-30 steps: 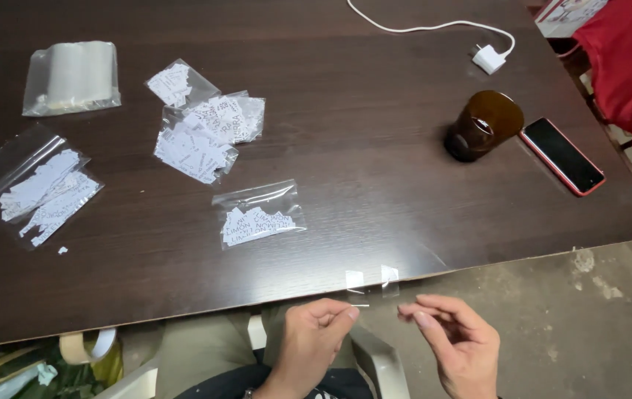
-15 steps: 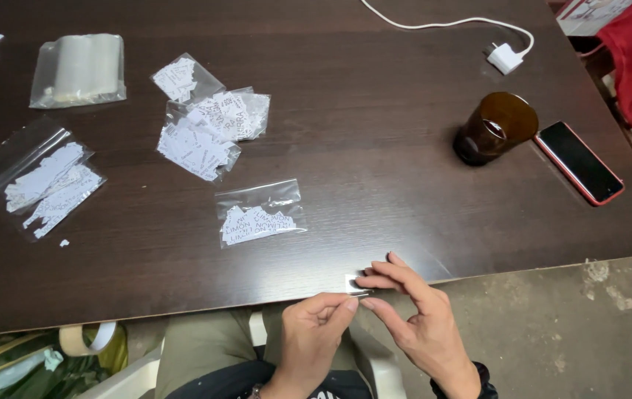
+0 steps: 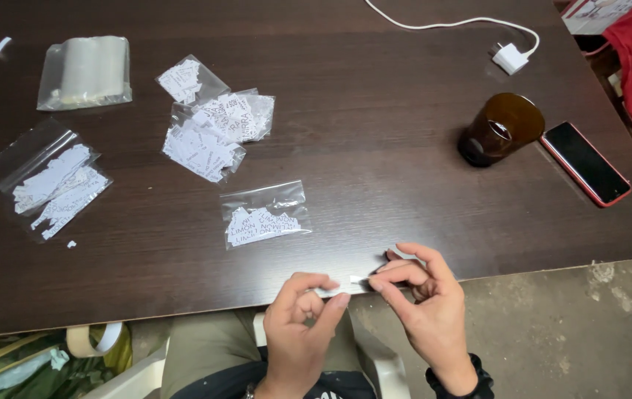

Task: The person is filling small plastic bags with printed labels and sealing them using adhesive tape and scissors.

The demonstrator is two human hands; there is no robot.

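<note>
Both hands at the near edge of the surface, dark wood. Left hand and right hand pinch one small white paper strip between them, fingers of each clenched on an end, thumb against forefinger. Strip hangs just over the edge, not yet in any bag.

Progress, as I judge it: several small clear bags already hold paper slips. One filled bag lies just beyond the hands, a cluster of three filled bags further up, another bag with longer strips at the far left. A packet of empty bags sits top left (looks like a good stack left, can't count). So partway through, more bagging to go.

Rest of the surface: brown glass jar, phone in a red case beside it, white charger with cable near the far edge. Two stray white scraps far left. Floor is bare concrete; something red at the right edge.
</note>
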